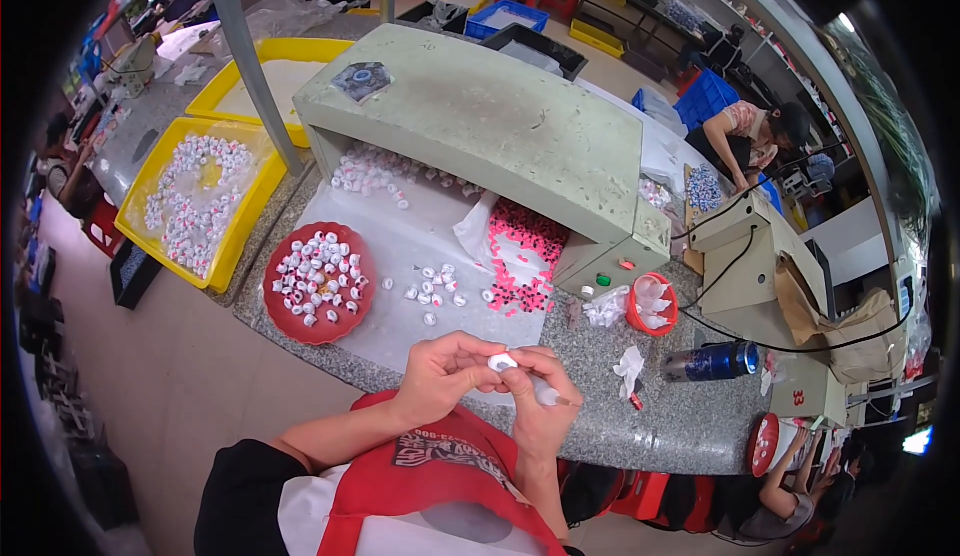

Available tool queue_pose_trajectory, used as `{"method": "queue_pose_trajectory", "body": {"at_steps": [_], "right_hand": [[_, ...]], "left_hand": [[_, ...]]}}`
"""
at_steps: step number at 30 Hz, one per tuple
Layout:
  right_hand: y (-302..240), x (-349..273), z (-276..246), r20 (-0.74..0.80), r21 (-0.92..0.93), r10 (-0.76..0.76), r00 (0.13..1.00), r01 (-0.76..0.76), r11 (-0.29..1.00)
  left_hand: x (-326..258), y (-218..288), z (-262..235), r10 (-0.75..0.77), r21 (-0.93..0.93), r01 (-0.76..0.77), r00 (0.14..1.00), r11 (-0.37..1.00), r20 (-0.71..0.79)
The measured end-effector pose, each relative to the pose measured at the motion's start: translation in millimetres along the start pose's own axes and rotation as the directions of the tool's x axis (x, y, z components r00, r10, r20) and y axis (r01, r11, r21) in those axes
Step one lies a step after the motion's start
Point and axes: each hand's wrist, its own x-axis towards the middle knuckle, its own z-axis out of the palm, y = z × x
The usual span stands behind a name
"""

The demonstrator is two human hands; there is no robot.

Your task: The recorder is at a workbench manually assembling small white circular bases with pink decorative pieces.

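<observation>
A small white plastic cap (pixel 502 361) sits pinched between the fingertips of both hands just above the near edge of the speckled grey stone worktop (pixel 600 411): the left hand (pixel 440 376) is curled around it from the side, and the right hand (pixel 538 396) grips it too while also holding a slim white tube-like piece (pixel 548 392). The step likely goes best with the cap held square and steady. More white caps fill a round red tray (pixel 320 284) and a yellow bin (pixel 197 201) further left.

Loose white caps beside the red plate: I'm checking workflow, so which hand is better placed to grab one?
Probably the left hand: the loose white caps lie ahead on its side, while the right hand holds a small tool.
</observation>
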Motion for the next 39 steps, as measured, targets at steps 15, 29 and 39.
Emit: {"method": "queue_pose_trajectory", "body": {"at_steps": [15,29,39], "right_hand": [[-55.6,17.1,-47.3,0.068,-0.097,-0.071,0.995,0.078,0.992],[-56.4,36.9,-85.5,0.118,-0.144,-0.212,0.97,0.228,0.963],[-44.2,37.9,-48.0,-0.03,0.002,0.045,0.999,-0.045,0.999]], "left_hand": [[11.3,4.9,58.7,-0.187,-0.442,0.224,0.974,0.868,0.125],[34.4,0.7,80.1,-0.169,-0.248,0.183,0.983,0.951,0.075],[47.4,29.0,58.6,-0.046,-0.004,0.046,0.996,0.999,0.072]]}}
